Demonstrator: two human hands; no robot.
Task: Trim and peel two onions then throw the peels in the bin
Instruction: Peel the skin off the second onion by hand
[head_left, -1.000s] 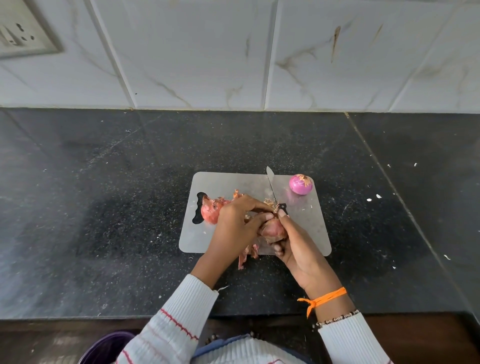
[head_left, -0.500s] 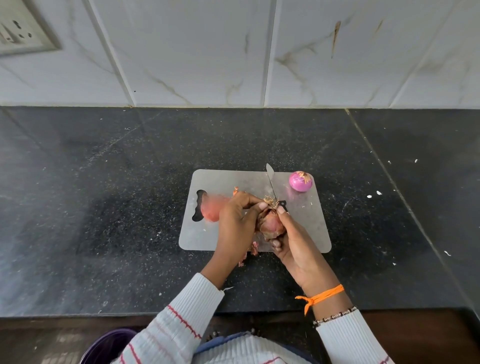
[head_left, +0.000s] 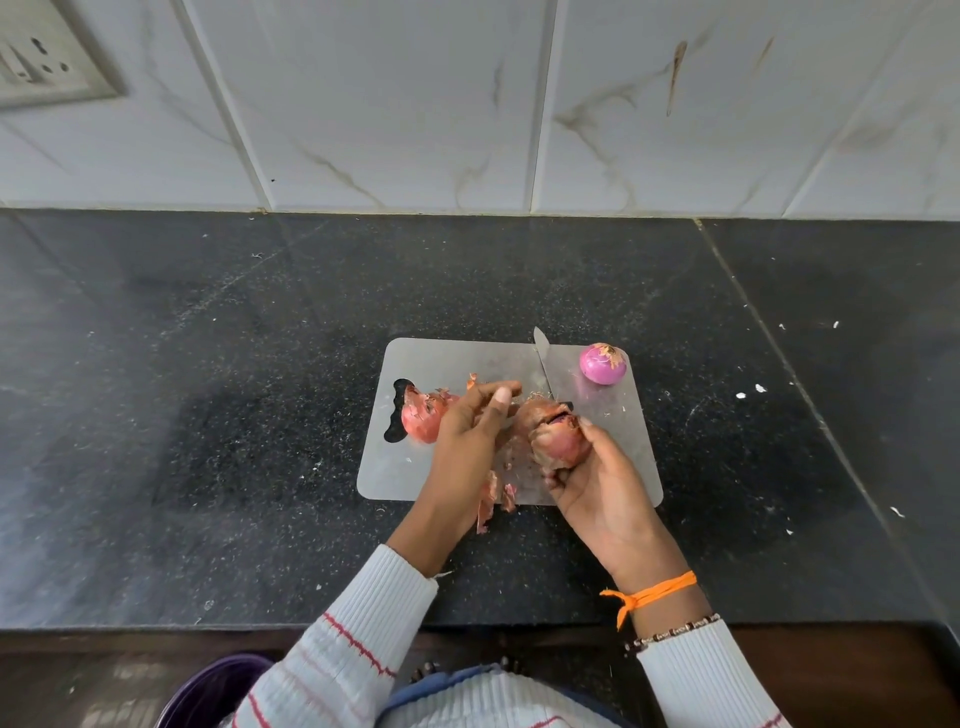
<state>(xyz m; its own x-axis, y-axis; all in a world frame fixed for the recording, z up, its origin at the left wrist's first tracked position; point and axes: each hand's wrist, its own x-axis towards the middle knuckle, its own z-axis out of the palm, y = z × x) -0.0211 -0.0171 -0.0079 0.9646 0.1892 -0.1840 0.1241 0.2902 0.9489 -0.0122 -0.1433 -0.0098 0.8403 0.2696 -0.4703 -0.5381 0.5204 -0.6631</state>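
Resting in right grip (head_left: 605, 483): unpeeled onion (head_left: 556, 434).

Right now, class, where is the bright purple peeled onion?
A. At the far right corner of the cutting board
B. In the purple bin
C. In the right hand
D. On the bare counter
A: the peeled onion sits alone at the far right corner of the cutting board, beside the knife.

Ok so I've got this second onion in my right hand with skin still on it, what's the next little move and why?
Probably pinch the loose papery skin near the torn top of the onion with your left hand and pull it down. Your right hand already grips it, dry skin still covers most of it, and the left hand's fingers sit right beside it, seemingly holding nothing.
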